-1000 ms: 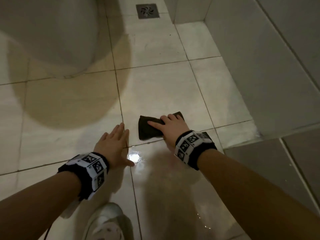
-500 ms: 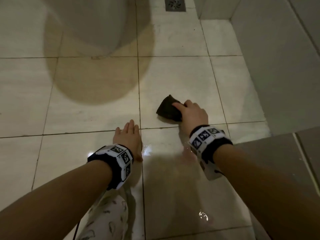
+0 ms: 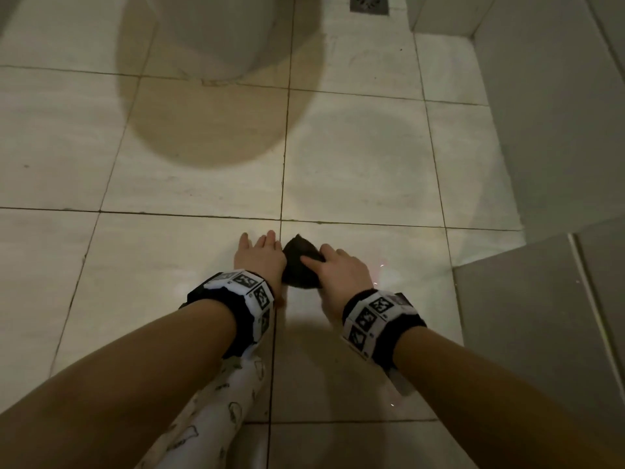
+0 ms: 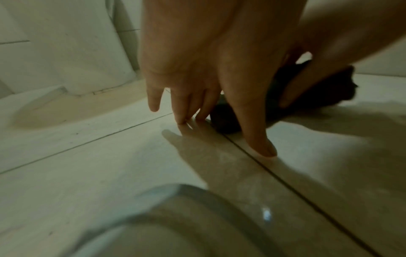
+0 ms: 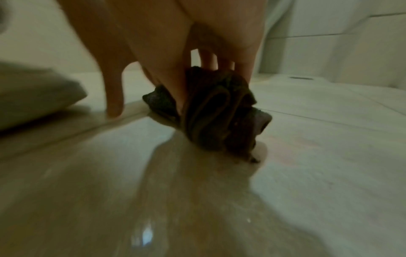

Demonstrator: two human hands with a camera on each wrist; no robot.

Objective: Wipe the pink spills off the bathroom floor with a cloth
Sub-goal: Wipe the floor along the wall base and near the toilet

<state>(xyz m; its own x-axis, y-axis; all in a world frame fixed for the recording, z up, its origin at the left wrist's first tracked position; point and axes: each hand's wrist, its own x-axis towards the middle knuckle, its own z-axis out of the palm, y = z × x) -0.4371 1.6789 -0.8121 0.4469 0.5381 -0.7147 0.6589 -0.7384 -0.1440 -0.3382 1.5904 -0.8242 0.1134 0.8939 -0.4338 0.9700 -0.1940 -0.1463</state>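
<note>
Dark cloth (image 3: 299, 265) lay bunched on floor (image 3: 355, 170), dragged back nearer body since a second ago, now touching left hand (image 3: 260, 257). Right hand (image 3: 341, 270) gripped cloth, fingers (image 5: 224, 60) curled over it. Left fingers (image 4: 183, 104) straight, braced on tile. Faint pink smear (image 5: 292, 144) beside cloth; wiping likely unfinished.

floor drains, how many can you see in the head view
1. The floor drain sits at the top edge of the head view, right of the toilet base and cut off by the frame. Others could lie outside the view.
</note>
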